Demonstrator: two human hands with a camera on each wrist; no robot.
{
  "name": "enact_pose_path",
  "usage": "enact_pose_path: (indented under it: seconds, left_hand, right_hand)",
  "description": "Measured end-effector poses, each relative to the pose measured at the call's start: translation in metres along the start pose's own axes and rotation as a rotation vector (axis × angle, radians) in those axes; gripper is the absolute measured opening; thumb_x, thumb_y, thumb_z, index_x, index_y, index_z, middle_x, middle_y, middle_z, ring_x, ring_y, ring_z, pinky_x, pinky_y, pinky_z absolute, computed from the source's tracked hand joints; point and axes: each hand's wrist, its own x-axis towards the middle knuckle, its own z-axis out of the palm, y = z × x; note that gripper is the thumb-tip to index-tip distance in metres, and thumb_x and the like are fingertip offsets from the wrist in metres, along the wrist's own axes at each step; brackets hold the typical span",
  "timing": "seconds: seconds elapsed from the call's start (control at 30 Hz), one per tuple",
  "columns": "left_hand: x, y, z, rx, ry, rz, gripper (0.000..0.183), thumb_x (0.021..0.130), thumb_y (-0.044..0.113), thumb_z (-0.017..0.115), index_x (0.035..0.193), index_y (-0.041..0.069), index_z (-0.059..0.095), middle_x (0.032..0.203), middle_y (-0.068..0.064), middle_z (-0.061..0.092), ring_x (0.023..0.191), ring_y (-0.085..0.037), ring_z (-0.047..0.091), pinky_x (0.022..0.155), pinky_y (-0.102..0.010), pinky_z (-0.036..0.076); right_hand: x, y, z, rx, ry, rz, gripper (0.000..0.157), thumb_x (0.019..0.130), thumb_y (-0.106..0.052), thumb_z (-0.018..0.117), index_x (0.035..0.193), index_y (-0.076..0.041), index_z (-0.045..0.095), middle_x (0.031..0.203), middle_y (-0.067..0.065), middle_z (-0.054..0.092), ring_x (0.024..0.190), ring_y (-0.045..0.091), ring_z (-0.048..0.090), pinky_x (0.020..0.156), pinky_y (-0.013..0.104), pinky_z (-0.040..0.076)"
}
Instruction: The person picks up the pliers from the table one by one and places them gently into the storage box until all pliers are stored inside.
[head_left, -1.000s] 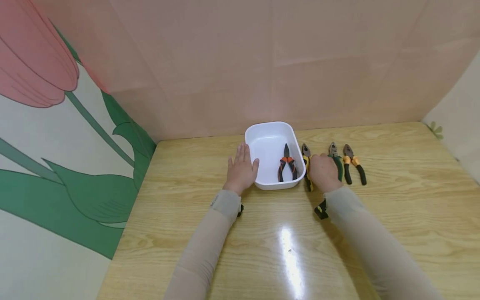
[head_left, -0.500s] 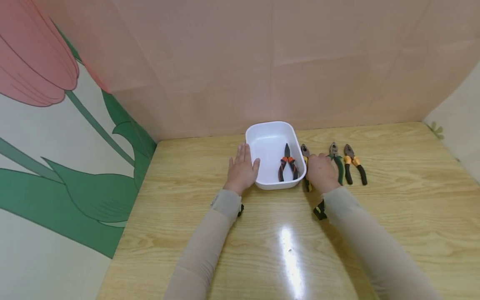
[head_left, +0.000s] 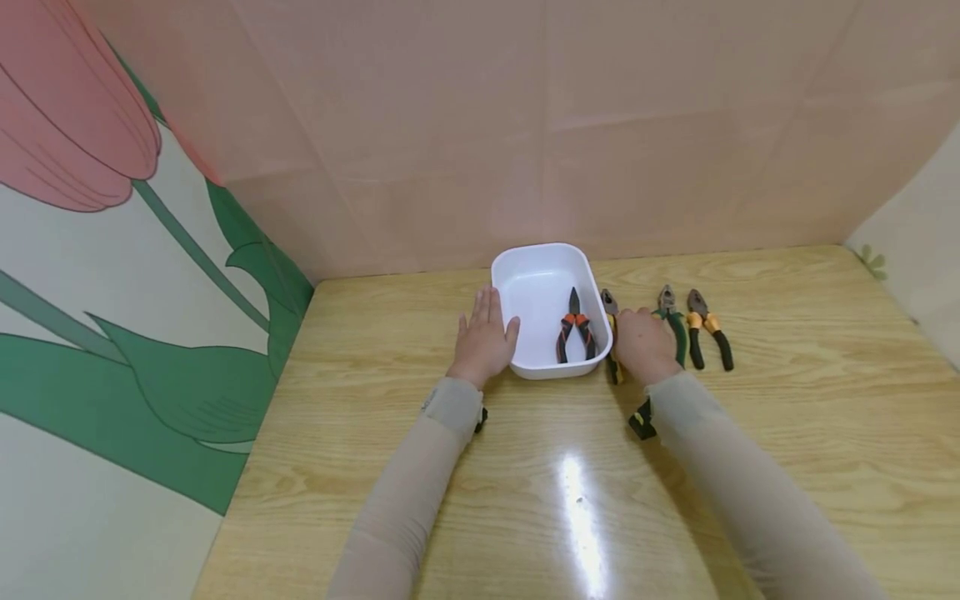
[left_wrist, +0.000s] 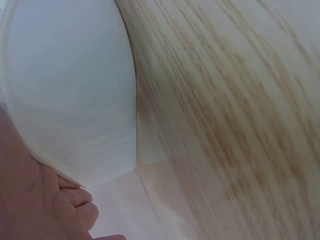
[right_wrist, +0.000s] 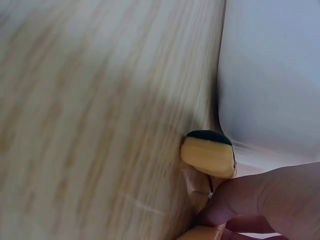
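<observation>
A: Head view first. Left side?
B: My left hand (head_left: 482, 337): fingers straight, laid along the left side of the white tray (head_left: 531, 304), thumb spread. Tray sits near the back edge of the worktop (head_left: 360, 375), roughly midway between the back corners.
A: Right side?
B: My right hand (head_left: 645, 342) is curled, gripping the yellow-and-black pliers (head_left: 614, 365) just outside the tray's right wall. Their head points to the back edge.
A: Others?
B: Red-and-black pliers (head_left: 575, 319) inside the tray, in its right half, tip to the back edge. Green pliers (head_left: 677, 332) just right of my right hand; next, the orange-and-black pliers (head_left: 702, 319), nearest the back right corner.
A: Left wrist view?
B: Tray's outer wall at upper left, my left fingers against it at lower left, wood grain alongside.
A: Right wrist view?
B: My right fingers pinch the gripped pliers; one yellow handle (right_wrist: 207, 156), dark along its top, shows clear of them. It lies close by the tray wall. Touching or not, can't tell.
</observation>
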Motion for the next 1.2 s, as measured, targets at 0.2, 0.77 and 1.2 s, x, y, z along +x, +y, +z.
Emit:
enact_pose_path:
  seconds: [0.2,0.77,1.2]
  left_hand:
    - [0.000,0.001,0.000,0.002,-0.001,0.000,0.069,0.103,0.048,0.023,0.156,0.011,-0.001,0.165,-0.005,-0.002,0.153,-0.020,-0.002,0.124,-0.052,0.010]
    - [0.000,0.001,0.001,-0.021,-0.001,-0.002,0.069,0.103,0.048,0.023,0.156,0.011,-0.001,0.165,-0.006,0.000,0.153,-0.019,-0.002,0.124,-0.053,0.011]
    - [0.000,0.000,0.002,-0.012,0.004,0.001,0.069,0.103,0.048,0.022,0.156,0.011,-0.002,0.165,-0.006,0.001,0.154,-0.021,0.000,0.124,-0.053,0.011]
  right_hand:
    - [0.000,0.000,-0.003,-0.028,-0.034,0.024,0.028,0.097,-0.014,0.045,0.109,0.005,0.062,0.099,0.028,0.059,0.084,0.041,0.062,0.065,0.051,0.054]
    - [0.002,0.007,-0.010,0.170,-0.073,0.008,0.022,0.089,-0.015,0.056,0.099,0.004,0.058,0.086,0.019,0.062,0.069,0.028,0.056,0.052,0.032,0.043]
    - [0.009,0.026,-0.023,0.480,-0.303,0.032,0.028,0.082,-0.022,0.063,0.093,0.004,0.066,0.061,0.001,0.054,0.055,0.015,0.049,0.050,0.028,0.043]
